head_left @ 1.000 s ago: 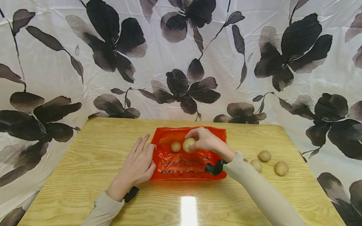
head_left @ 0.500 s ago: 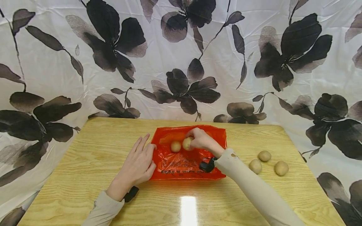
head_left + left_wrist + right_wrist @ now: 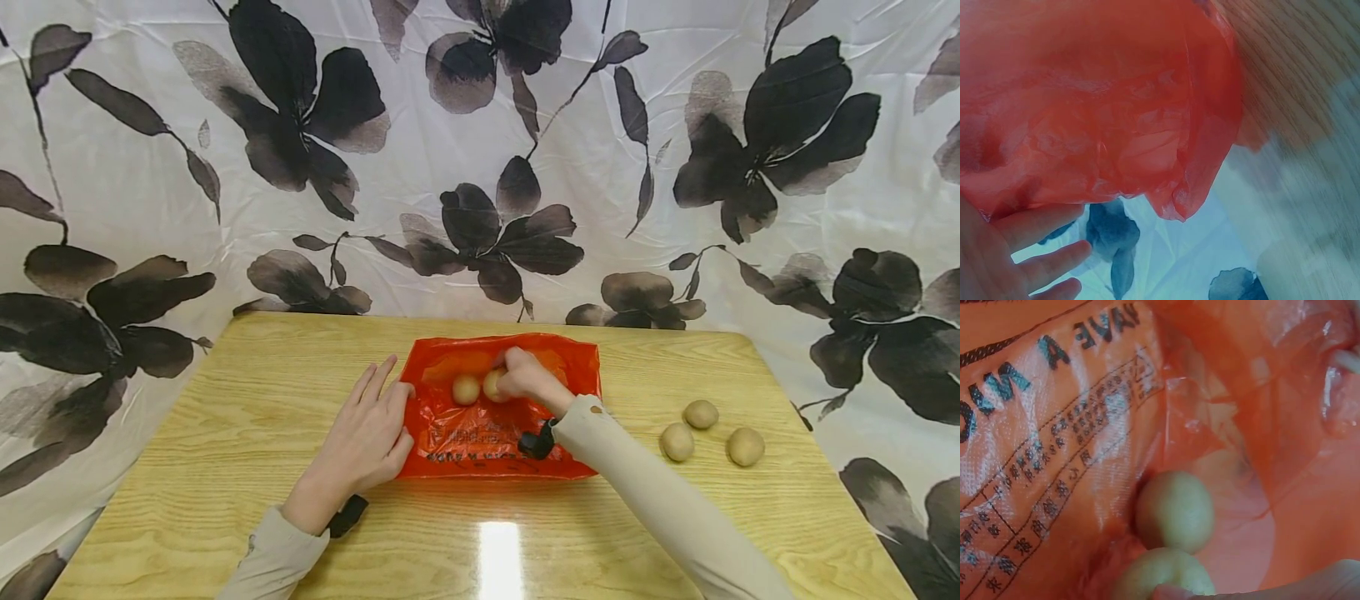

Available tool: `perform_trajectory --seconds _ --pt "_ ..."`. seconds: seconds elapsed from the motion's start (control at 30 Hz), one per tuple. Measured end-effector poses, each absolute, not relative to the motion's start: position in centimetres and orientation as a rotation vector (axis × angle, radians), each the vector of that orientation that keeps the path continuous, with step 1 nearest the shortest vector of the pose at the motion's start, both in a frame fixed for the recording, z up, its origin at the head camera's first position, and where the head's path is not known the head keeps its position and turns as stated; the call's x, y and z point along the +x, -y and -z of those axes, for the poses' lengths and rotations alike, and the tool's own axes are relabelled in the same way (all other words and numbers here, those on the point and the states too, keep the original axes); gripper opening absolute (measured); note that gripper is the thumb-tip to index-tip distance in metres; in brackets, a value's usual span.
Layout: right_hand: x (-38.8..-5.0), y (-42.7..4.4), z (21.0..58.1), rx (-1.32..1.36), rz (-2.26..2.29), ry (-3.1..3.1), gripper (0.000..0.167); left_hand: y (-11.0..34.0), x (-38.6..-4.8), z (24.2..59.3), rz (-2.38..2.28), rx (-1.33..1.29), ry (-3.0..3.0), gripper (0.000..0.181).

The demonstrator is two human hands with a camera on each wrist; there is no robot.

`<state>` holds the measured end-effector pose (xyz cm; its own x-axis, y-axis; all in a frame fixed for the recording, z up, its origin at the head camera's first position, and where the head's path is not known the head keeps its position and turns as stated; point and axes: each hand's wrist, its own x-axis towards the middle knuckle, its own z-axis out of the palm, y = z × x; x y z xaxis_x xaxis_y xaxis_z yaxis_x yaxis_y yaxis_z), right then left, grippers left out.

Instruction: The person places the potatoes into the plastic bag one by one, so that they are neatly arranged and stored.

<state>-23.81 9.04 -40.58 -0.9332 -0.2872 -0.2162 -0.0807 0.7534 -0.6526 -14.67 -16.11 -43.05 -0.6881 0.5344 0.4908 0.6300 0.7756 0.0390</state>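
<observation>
While inside bag, potato between fingers

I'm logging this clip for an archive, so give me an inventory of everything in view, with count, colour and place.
Red plastic bag: 1, red with dark print, middle of the table
Round potato-like things in the bag: 2 visible, pale tan, side by side
Round potato-like things on the table: 3, tan, right of the bag
Table: 1, yellowish wood grain, under the bag
Floral cloth: 1 backdrop, white with black-grey flowers, behind the table
Wrist devices: 2, black, one at each wrist
Sleeves: 2, beige, one on each arm
Left hand: 1, bare, at the bag's left edge
Right hand: 1, bare, inside the bag, fingers on one round thing
</observation>
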Motion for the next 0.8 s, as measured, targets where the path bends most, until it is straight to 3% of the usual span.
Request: perform_trajectory --seconds 0.8 --pt "-24.1 -8.4 42.0 -0.261 0.817 -2.692 0.048 16.1 -14.8 43.0 0.279 -0.877 2.506 0.033"
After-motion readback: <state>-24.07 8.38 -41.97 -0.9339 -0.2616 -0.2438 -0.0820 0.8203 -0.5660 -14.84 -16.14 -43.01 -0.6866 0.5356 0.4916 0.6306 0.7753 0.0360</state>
